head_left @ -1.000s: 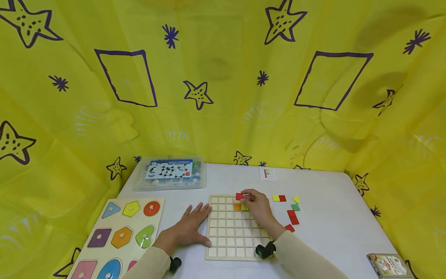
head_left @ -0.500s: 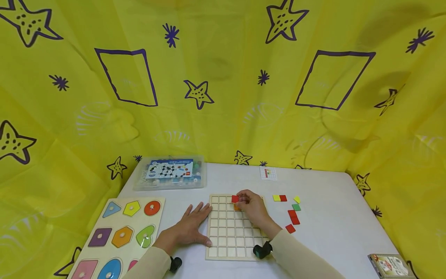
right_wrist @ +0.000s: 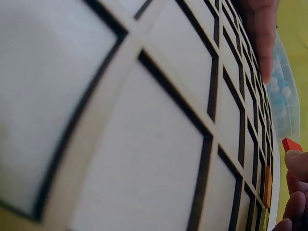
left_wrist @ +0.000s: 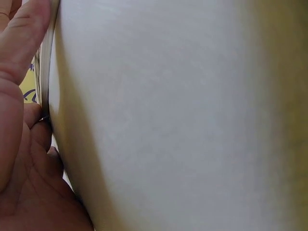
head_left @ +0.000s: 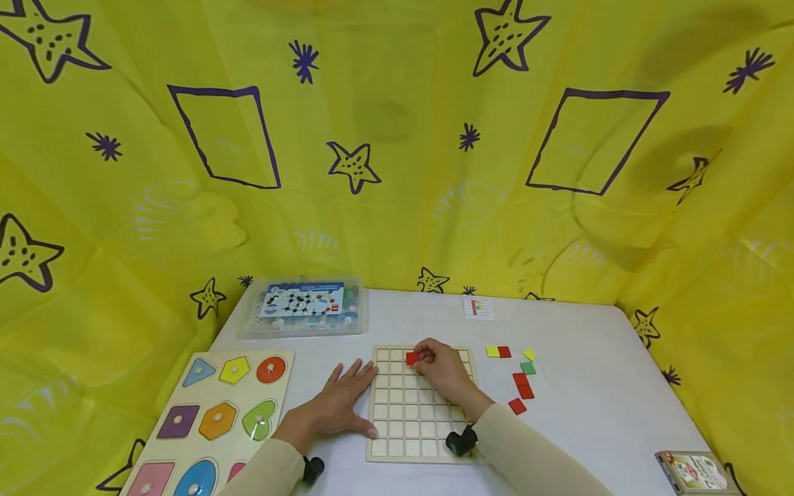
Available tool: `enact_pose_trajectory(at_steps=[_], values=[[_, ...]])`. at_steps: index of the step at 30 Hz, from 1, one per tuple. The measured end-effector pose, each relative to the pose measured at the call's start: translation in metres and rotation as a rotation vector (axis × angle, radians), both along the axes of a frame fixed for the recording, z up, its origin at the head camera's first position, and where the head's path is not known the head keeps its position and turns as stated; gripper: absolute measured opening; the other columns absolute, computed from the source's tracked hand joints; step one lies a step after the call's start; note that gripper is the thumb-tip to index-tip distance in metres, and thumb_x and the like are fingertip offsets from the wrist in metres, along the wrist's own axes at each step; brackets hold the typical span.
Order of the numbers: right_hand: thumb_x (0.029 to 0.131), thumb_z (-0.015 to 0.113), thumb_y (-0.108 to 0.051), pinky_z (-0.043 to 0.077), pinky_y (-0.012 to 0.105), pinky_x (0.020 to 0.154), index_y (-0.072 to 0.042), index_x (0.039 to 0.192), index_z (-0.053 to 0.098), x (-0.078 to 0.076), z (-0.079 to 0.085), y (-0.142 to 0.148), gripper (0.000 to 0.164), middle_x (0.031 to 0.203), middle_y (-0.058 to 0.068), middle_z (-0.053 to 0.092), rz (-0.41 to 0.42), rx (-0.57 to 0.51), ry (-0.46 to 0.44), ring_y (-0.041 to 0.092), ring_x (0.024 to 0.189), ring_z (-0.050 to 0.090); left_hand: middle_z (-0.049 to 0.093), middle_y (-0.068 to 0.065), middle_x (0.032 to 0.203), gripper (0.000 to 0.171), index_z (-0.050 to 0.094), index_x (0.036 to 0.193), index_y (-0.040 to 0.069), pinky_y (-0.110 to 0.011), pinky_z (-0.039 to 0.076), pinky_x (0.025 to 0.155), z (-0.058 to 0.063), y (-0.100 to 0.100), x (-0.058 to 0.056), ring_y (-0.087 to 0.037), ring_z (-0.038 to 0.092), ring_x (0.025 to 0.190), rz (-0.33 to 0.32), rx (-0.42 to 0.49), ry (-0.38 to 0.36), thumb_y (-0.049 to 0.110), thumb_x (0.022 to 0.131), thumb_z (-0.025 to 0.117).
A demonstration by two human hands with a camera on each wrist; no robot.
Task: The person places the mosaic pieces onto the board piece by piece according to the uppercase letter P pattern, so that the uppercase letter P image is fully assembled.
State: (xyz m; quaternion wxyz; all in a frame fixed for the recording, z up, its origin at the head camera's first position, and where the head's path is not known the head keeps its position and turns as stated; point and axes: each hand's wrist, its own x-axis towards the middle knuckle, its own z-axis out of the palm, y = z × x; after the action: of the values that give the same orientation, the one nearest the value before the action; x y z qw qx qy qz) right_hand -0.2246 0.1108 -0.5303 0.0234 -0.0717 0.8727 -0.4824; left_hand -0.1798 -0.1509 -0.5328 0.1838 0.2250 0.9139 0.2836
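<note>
My right hand [head_left: 443,368] pinches a small red square tile [head_left: 412,358] between thumb and fingertips, over the upper middle of a pale wooden grid board [head_left: 403,413]. In the right wrist view the red tile [right_wrist: 291,145] shows above the board, near an orange tile [right_wrist: 267,186] and a yellow tile [right_wrist: 264,219] lying in cells. The right hand hides those two tiles in the head view. At the board's left edge my left hand [head_left: 338,406] rests with fingers spread, thumb and fingertips touching the rim. The left wrist view shows its palm [left_wrist: 29,178] beside the edge.
Right of the board lie loose tiles: yellow [head_left: 493,351], green [head_left: 527,368] and several red [head_left: 517,406]. A pattern card [head_left: 477,308] is behind. Leftward are a shape puzzle [head_left: 238,413] and a clear plastic case [head_left: 248,327]; a small box [head_left: 695,472] sits front right.
My right hand has carried the red tile left and slightly nearer across the top of the board, covering the orange and yellow tiles in the head view. The left hand stays put.
</note>
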Motion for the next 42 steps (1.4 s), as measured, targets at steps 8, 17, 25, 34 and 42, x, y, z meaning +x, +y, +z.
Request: enact_pose_trajectory(at_steps=[8,17,25,34,42], values=[[0.088,0.08,0.0,0.05,0.027,0.075,-0.011,0.101,0.072,0.0027,-0.0027,-0.0026,0.019,0.088,-0.003,0.068,0.027,0.105,0.049,0.013,0.082,0.056,0.023,-0.009,0.176,0.123,0.029,0.167,0.01,-0.059,-0.004,0.133,-0.0014,-0.0004,-0.0004,-0.034,0.008,0.165,-0.002,0.008,0.001,0.056,0.072,0.091],[0.087,0.081,-0.001,0.047,0.026,0.072,-0.009,0.101,0.074,0.0055,-0.0021,-0.0033,0.017,0.086,-0.003,0.068,0.062,0.17,0.091,0.013,0.081,0.052,0.022,-0.008,0.176,0.124,0.028,0.168,0.01,-0.059,-0.004,0.133,-0.0042,-0.0008,-0.0016,-0.034,0.008,0.165,-0.002,0.004,-0.002,0.057,0.072,0.091],[0.086,0.083,-0.004,0.049,0.03,0.073,-0.009,0.099,0.076,0.0054,-0.0055,-0.0029,0.015,0.09,0.0,0.071,0.075,0.218,0.146,0.014,0.082,0.053,0.023,-0.008,0.176,0.124,0.029,0.168,0.01,-0.059,-0.003,0.133,-0.0053,-0.0006,-0.0018,-0.033,0.008,0.166,0.001,0.0,0.005,0.058,0.071,0.091],[0.087,0.083,-0.005,0.055,0.036,0.082,-0.008,0.102,0.077,0.0048,-0.0059,-0.0034,0.017,0.097,0.002,0.073,0.072,0.234,0.134,0.017,0.09,0.059,0.023,-0.007,0.176,0.124,0.03,0.167,0.011,-0.058,-0.004,0.133,-0.0064,-0.0002,-0.0019,-0.032,0.008,0.166,0.005,-0.006,0.006,0.057,0.071,0.092],[0.088,0.082,-0.008,0.057,0.04,0.087,-0.009,0.106,0.078,0.0054,-0.0042,-0.0031,0.019,0.102,0.004,0.074,0.057,0.204,0.099,0.019,0.094,0.062,0.023,-0.008,0.176,0.123,0.029,0.167,0.011,-0.059,-0.003,0.133,-0.0031,0.0009,-0.0012,-0.033,0.009,0.166,0.004,-0.012,-0.003,0.057,0.071,0.091]])
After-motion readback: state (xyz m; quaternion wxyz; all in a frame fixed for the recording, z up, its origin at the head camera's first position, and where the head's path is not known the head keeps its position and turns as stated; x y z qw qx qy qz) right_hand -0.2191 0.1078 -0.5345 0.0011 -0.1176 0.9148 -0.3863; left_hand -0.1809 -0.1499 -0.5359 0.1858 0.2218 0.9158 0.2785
